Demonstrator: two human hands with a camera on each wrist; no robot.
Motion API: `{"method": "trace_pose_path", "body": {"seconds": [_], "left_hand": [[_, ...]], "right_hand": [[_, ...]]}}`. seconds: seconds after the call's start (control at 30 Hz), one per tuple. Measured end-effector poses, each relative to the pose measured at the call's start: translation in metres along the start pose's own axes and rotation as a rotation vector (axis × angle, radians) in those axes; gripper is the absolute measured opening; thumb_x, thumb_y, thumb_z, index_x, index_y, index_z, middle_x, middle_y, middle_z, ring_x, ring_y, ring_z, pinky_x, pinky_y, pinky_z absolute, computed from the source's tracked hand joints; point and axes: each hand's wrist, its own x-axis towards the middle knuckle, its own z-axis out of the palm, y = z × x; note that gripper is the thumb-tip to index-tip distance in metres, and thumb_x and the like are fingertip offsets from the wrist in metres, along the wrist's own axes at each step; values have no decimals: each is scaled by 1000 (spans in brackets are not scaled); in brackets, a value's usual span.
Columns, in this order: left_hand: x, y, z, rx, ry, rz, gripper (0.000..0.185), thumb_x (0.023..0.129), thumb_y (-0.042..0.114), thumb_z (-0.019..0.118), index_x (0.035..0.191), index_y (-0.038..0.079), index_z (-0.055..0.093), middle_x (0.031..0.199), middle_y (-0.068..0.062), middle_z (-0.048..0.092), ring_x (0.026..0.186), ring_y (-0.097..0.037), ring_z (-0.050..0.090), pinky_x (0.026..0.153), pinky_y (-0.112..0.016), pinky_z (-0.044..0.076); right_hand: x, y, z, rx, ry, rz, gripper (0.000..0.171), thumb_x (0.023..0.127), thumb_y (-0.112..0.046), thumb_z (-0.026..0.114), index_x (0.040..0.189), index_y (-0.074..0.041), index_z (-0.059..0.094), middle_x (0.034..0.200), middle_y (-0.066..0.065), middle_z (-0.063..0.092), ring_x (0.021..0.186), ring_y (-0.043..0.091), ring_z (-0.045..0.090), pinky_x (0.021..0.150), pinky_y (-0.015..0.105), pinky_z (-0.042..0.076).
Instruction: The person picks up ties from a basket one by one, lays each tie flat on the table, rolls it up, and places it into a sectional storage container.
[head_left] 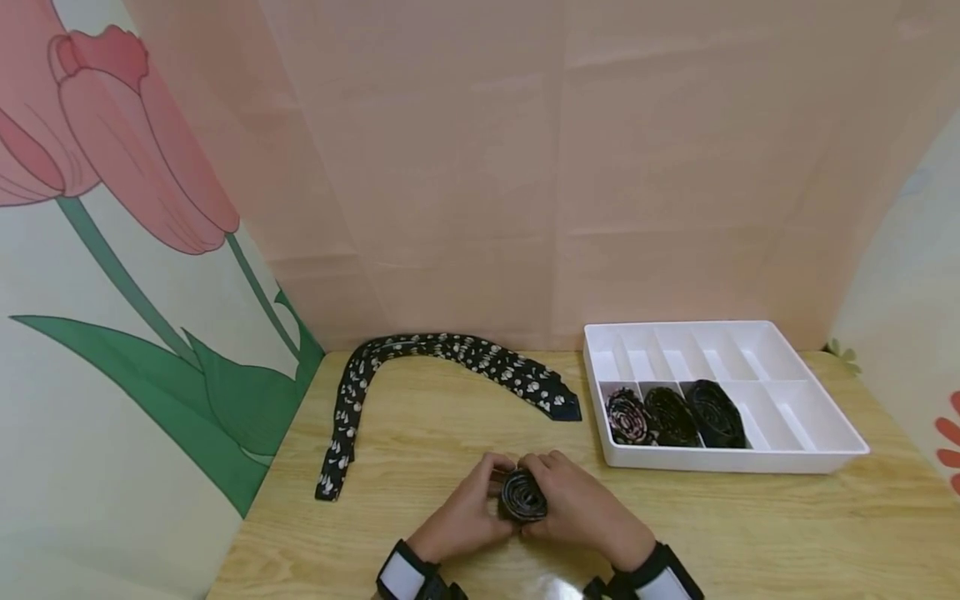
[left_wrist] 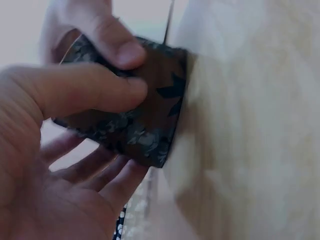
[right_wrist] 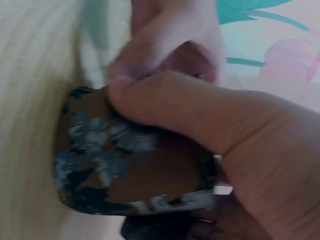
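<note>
Both hands meet at the near middle of the tabletop [head_left: 750, 517], closed around a rolled tie [head_left: 522, 496] that stands on its edge on the wood, its spiral facing up in the head view. The left hand [head_left: 467, 512] holds the roll from the left; in the left wrist view its thumb [left_wrist: 95, 92] presses across the dark patterned band while the fingers [left_wrist: 100, 172] curve under and behind it. The right hand [head_left: 577, 504] holds it from the right, its thumb [right_wrist: 165, 102] lying over the roll's outer layer in the right wrist view. So each grip is curled on the roll, neither one slack.

To the left and behind lies a flat tie [head_left: 420, 367], black with white spots, bent in an arch with its wide point toward a white tray [head_left: 825, 454]. The tray sits at the right of the tabletop, well apart from the hands. Three rolled ties fill its front-left compartments side by side: a pinkish one [head_left: 627, 415], then two dark ones [head_left: 670, 415] [head_left: 716, 411].
</note>
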Motion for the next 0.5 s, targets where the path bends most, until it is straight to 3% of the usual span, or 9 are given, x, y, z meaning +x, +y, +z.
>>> {"method": "trace_pose_path", "body": {"seconds": [0.13, 0.23, 0.37, 0.5], "left_hand": [[2, -1, -6, -4, -29, -17, 68, 80, -10, 57, 135, 26, 40, 134, 7, 50, 126, -8, 52, 104, -24, 45], [8, 0, -10, -23, -4, -61, 58, 85, -12, 48, 133, 20, 44, 129, 6, 54, 120, -8, 56, 100, -24, 48], [20, -2, -15, -29, 59, -84, 44, 90, -9, 49, 128, 14, 50, 122, 3, 60, 113, -10, 59, 93, -24, 50], [35, -8, -18, 23, 116, -47, 37, 91, -5, 52, 124, 11, 56, 117, 1, 64, 108, -11, 61, 88, -24, 51]], "right_hand": [[0, 4, 5, -15, 23, 2, 68, 57, -42, 88, 113, -13, 61, 102, 0, 64, 94, 13, 59, 82, 36, 55], [-1, 8, 9, -12, 34, 17, 67, 56, -42, 88, 110, -13, 62, 100, -1, 63, 91, 12, 58, 79, 34, 54], [-2, 14, 11, 11, 43, 79, 69, 55, -42, 87, 112, -13, 63, 99, -2, 63, 88, 10, 57, 76, 32, 54], [-2, 21, 5, 24, 62, 157, 71, 57, -43, 88, 116, -13, 63, 100, 0, 65, 87, 8, 58, 75, 30, 54]]}}
